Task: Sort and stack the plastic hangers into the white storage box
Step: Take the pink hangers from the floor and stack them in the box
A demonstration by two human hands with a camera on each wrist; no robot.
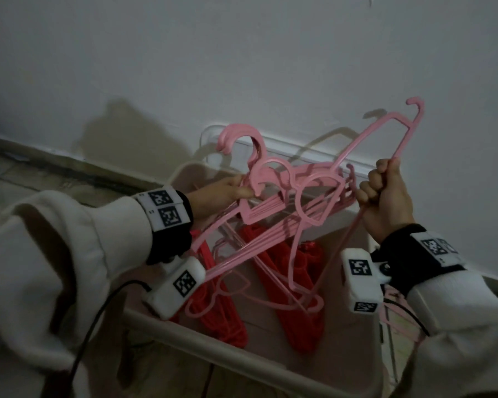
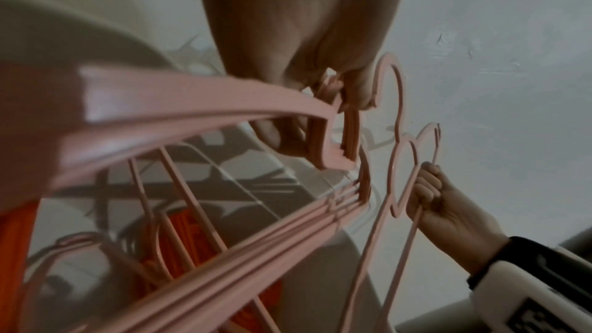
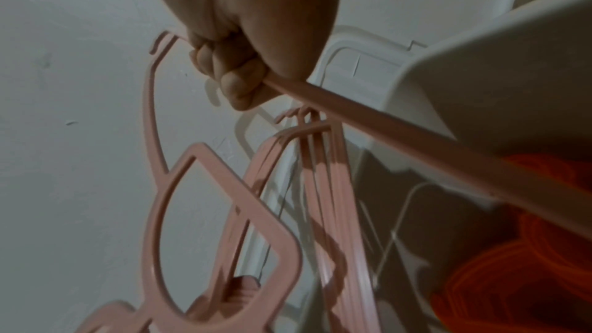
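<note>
Up close, the left hand's fingers (image 2: pixel 355 95) are curled round the necks of a bunch of pink hangers (image 1: pixel 273 214), pinching them together just below their hooks. The right hand (image 1: pixel 385 196) is clenched in a fist on the thin bar of one more pink hanger, the single hanger (image 1: pixel 360 145), which tilts up and away with its small end hook high against the wall (image 1: pixel 242 67). Its lower part crosses the bunch, and whether the two are caught on each other I cannot tell.

Both hands hold their loads in the air over the box (image 1: pixel 242 349), a white bin with a rounded rim standing against the wall. Red hangers (image 1: pixel 288 288) already lie inside it in two rough piles.

Judging by this, the step in hand is gathering the pink ones by colour: the single hanger is being lined up with, or teased apart from, the bunch. The next move seems to call for turning it flat to match the others, hooks together, then lowering the whole lot into the box beside the red ones.

All the hangers are thin moulded plastic, smooth and slightly glossy, with flat ribbed shoulders, open loops near the neck and curved hooks. Such shapes probably snag easily
</note>
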